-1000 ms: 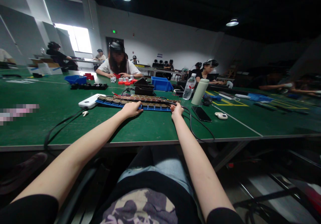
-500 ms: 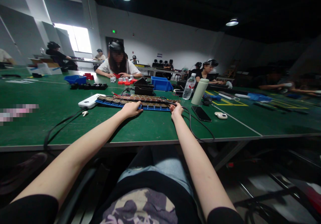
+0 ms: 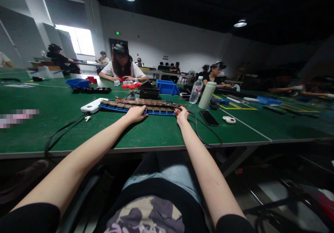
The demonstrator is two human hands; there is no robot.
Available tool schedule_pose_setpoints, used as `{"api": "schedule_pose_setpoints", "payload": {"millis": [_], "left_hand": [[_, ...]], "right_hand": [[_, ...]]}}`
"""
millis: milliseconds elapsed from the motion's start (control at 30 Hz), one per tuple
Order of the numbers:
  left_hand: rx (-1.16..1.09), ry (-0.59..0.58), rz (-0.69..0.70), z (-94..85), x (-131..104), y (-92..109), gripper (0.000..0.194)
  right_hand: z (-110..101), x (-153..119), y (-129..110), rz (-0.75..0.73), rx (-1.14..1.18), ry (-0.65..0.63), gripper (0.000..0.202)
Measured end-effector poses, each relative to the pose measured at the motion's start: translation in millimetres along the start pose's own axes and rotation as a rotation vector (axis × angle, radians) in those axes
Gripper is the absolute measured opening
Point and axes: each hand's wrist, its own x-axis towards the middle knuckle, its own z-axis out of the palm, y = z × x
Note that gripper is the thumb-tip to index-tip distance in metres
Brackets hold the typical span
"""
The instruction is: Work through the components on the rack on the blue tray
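A long blue tray lies on the green table, with rows of thin brown and gold strips along it. My left hand grips the tray's near edge at about its middle, fingers curled over it. At the tray's right end is my right hand, its fingers closed round the end near a black cable. What lies inside its fingers is partly hidden. A white power strip touches the tray's left end.
Right of the tray are a phone, an earphone case, a green flask and a water bottle. Blue bins, red parts and a black box stand behind. A person sits opposite.
My right hand has shifted very slightly left along the tray's right end. My left hand keeps its place on the tray's near edge.
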Motion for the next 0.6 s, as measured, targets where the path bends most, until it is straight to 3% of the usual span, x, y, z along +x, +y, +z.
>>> {"api": "schedule_pose_setpoints", "payload": {"millis": [300, 600], "left_hand": [[0.020, 0.007, -0.002, 1.6, -0.4, 0.5, 0.049], [0.018, -0.004, -0.003, 1.9, -0.1, 0.3, 0.049]], "right_hand": [[0.7, -4.7, 0.9, 0.007, -0.040, -0.055, 0.022], [4.2, -5.1, 4.2, -0.036, -0.052, -0.031, 0.025]]}}
